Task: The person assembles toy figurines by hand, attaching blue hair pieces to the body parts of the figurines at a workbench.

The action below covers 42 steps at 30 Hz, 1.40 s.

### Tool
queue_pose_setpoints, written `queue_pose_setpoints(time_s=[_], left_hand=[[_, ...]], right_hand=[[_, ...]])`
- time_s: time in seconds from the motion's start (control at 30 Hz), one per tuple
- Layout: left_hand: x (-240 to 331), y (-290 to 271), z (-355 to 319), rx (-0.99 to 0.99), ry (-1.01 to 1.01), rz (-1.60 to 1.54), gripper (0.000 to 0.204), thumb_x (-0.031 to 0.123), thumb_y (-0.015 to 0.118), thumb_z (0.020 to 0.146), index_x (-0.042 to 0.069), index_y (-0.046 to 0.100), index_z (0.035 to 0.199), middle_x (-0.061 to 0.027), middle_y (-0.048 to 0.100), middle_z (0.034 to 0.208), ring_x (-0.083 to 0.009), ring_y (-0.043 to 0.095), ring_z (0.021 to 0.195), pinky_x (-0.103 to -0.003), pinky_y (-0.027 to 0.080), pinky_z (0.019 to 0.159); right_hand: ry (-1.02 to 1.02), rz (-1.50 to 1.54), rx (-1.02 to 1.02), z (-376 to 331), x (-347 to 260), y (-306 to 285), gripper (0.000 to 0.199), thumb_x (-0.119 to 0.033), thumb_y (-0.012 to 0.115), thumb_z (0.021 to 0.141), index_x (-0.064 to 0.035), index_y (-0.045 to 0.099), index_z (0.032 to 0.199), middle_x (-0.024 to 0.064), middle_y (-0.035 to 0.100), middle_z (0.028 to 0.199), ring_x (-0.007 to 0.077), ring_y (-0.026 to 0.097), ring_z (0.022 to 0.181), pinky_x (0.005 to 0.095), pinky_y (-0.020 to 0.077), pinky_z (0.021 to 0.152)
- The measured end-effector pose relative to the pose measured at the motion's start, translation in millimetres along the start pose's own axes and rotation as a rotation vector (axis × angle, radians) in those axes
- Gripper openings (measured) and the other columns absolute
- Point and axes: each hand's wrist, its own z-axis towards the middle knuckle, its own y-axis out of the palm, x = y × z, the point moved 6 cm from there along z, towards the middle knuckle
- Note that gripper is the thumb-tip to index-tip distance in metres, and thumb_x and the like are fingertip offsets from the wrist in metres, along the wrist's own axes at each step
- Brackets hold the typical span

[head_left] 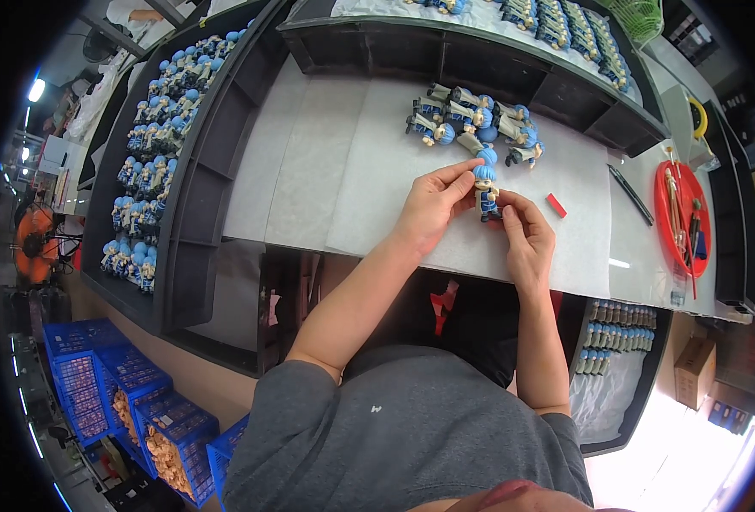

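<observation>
Between my two hands stands a small blue-haired figurine (486,194) in a blue and pale outfit, upright above the paper-covered table. My left hand (435,201) pinches it by the head and upper side. Fingers of my right hand (527,237) close on its lower part near the dark feet. Just beyond lies a loose pile of similar figurines (471,115), most on their sides. To the right of my right hand a small red block (556,205) rests on the white paper (377,171).
Black trays of figurines stand at the left (191,183) and far side (446,53); another tray (621,414) is at lower right. A dark pen-like tool (631,194) and a red dish (666,224) with brushes lie right. Blue crates (126,363) sit lower left.
</observation>
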Motion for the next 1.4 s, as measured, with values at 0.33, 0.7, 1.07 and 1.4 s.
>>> queue_pose_setpoints(time_s=[0.33, 0.7, 1.07, 1.4], left_hand=[[0.0, -0.2, -0.1, 0.028, -0.007, 0.016, 0.028, 0.013, 0.047, 0.091, 0.001, 0.054, 0.116, -0.0061, 0.061, 0.099, -0.0140, 0.057, 0.088, -0.030, 0.045, 0.084], [1.6, 1.0, -0.1, 0.036, 0.004, -0.002, 0.029, 0.013, 0.046, 0.092, 0.000, 0.052, 0.116, -0.0072, 0.060, 0.098, -0.0136, 0.057, 0.087, -0.028, 0.046, 0.082], [1.6, -1.4, 0.0, 0.018, 0.002, -0.051, 0.030, 0.013, 0.042, 0.093, -0.002, 0.049, 0.118, -0.0147, 0.057, 0.110, -0.0182, 0.056, 0.098, -0.033, 0.043, 0.089], [2.2, 4.7, -2.2, 0.029, 0.048, 0.069, 0.034, 0.021, 0.048, 0.092, 0.004, 0.050, 0.121, -0.0024, 0.059, 0.099, -0.0082, 0.055, 0.084, -0.025, 0.046, 0.079]], right_hand=[[0.002, 0.008, -0.002, -0.6, -1.5, 0.7, 0.021, -0.003, 0.045, 0.090, 0.0051, 0.055, 0.107, 0.0091, 0.060, 0.096, 0.0118, 0.056, 0.084, 0.0239, 0.0463, 0.076], [-0.001, 0.004, 0.010, -0.6, -0.2, -0.8, 0.022, -0.007, 0.046, 0.091, 0.0047, 0.055, 0.107, 0.0096, 0.061, 0.094, 0.0117, 0.057, 0.081, 0.0233, 0.0459, 0.074], [0.013, 0.019, -0.049, -2.8, -3.7, 3.8, 0.027, -0.013, 0.051, 0.090, 0.0052, 0.053, 0.110, 0.0118, 0.060, 0.095, 0.0132, 0.057, 0.085, 0.0252, 0.0482, 0.075], [-0.070, 0.058, 0.010, -3.0, -2.8, -1.1, 0.042, 0.000, 0.062, 0.080, 0.0006, 0.046, 0.118, 0.0118, 0.055, 0.102, 0.0157, 0.057, 0.091, 0.0263, 0.0488, 0.080]])
